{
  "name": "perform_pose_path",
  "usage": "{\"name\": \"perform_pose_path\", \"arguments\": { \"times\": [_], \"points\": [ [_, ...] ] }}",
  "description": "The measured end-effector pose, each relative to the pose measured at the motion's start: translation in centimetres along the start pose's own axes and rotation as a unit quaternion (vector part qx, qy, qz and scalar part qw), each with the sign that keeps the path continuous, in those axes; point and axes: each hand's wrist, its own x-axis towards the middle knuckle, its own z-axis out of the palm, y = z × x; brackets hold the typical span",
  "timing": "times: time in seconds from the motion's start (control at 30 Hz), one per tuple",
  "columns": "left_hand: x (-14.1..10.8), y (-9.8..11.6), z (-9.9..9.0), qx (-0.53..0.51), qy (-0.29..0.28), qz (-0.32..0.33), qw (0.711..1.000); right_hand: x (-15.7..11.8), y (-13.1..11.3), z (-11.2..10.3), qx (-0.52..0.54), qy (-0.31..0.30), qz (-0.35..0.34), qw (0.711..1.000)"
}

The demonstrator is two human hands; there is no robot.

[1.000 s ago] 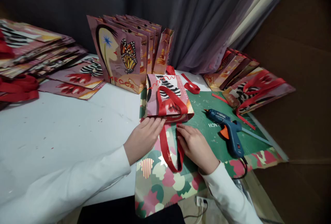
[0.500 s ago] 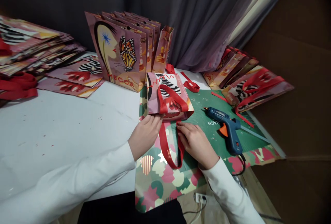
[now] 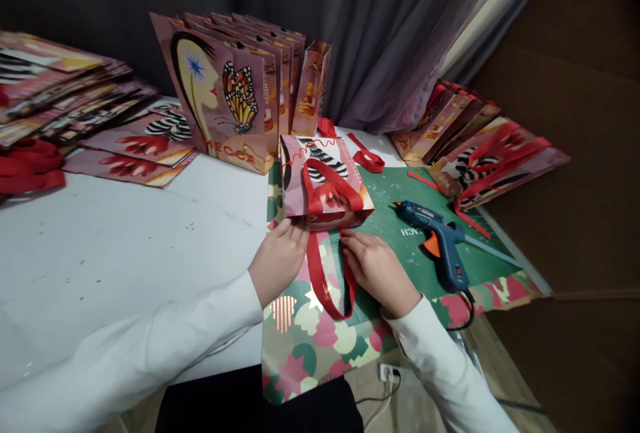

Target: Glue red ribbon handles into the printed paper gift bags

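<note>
A small paper gift bag (image 3: 294,183) lies on its side with its mouth facing me. One red ribbon handle (image 3: 334,179) rests on its upper face; a second red ribbon loop (image 3: 320,279) hangs from the mouth toward me. My left hand (image 3: 281,256) is at the left corner of the mouth, fingers together on the bag's edge, fingertips partly hidden. My right hand (image 3: 377,269) pinches the right strand of the lower ribbon loop, close to the mouth. Right of it lies a blue glue gun (image 3: 440,233) with an orange trigger.
Several printed bags (image 3: 220,99) stand at the back. Flat bags (image 3: 75,96) are stacked at left near red ribbons (image 3: 30,166). More bags (image 3: 480,146) with ribbons lean at right. A green mat (image 3: 390,219) and patterned paper (image 3: 295,359) cover part of the white table (image 3: 150,259).
The view has shifted slightly. Both hands keep nearly the same places at the bag's mouth and on the ribbon; the bag has not visibly moved.
</note>
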Motion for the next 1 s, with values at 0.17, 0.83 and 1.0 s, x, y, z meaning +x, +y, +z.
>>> {"name": "perform_pose_path", "arguments": {
  "times": [0.17, 0.83, 1.0],
  "points": [
    [-0.2, -0.1, 0.3, -0.005, -0.02, -0.011, 1.0, 0.0, 0.1, 0.0, -0.006, -0.003, 0.001, 1.0],
    [2.8, 0.8, -0.9, -0.099, -0.046, -0.057, 0.992, 5.2, -3.5, 2.1, -0.081, -0.05, 0.065, 0.993],
    [2.5, 0.9, -0.6, -0.083, -0.046, -0.056, 0.994, 3.4, -1.3, 1.1, 0.33, 0.029, 0.11, 0.937]
  ]
}}
